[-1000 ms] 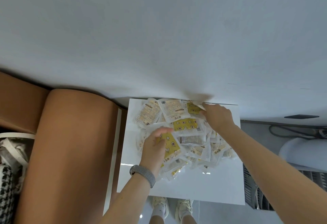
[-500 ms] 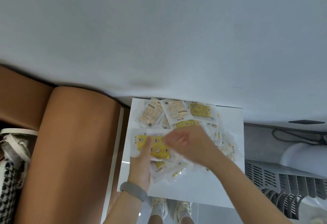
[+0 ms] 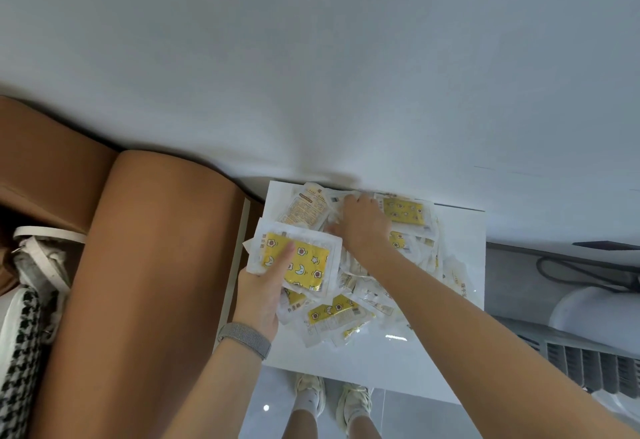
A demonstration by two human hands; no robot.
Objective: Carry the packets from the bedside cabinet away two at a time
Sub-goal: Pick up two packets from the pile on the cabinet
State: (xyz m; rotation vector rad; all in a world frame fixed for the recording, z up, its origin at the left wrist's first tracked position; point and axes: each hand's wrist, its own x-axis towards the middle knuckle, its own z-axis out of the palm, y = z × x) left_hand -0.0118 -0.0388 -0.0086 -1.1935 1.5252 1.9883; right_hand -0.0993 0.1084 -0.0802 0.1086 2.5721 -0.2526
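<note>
A heap of white and yellow packets covers the white bedside cabinet. My left hand holds one yellow packet lifted over the cabinet's left edge, thumb laid across its face. My right hand reaches into the back of the heap, fingers curled down on a white packet beside a beige-printed one. Whether those fingers have closed round it is hidden by the hand.
A tan padded headboard stands close on the left. The white wall rises right behind the cabinet. A grey ribbed appliance and a black cable lie to the right. My shoes show below the cabinet's front edge.
My left hand has lifted the yellow packet up and to the left, off the heap. My right hand has moved from the middle of the heap back to its far side.
</note>
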